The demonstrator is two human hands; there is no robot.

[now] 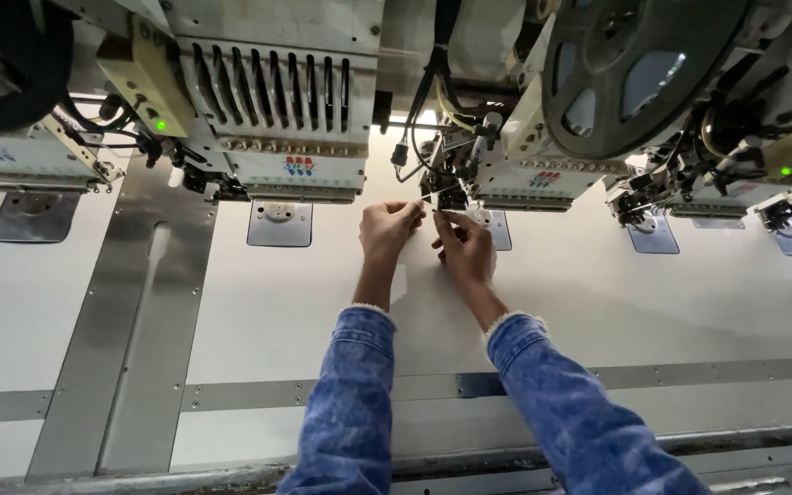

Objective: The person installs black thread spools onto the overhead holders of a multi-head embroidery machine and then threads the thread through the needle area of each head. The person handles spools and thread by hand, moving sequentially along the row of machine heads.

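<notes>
Both my arms, in blue denim sleeves, reach forward across a white machine table (304,312). My left hand (389,229) pinches something thin, likely a thread, just below a small black attachment (452,183) on the embroidery machine head (524,174). My right hand (466,246) is beside it, fingers pinched at the same spot near the needle area. What exactly sits between the fingertips is too small to see.
A second embroidery head (272,110) with a green light hangs at the left, and more heads (744,174) stand at the right. A large reel (634,64) sits above. Metal needle plates (279,224) and steel strips (130,339) cross the table.
</notes>
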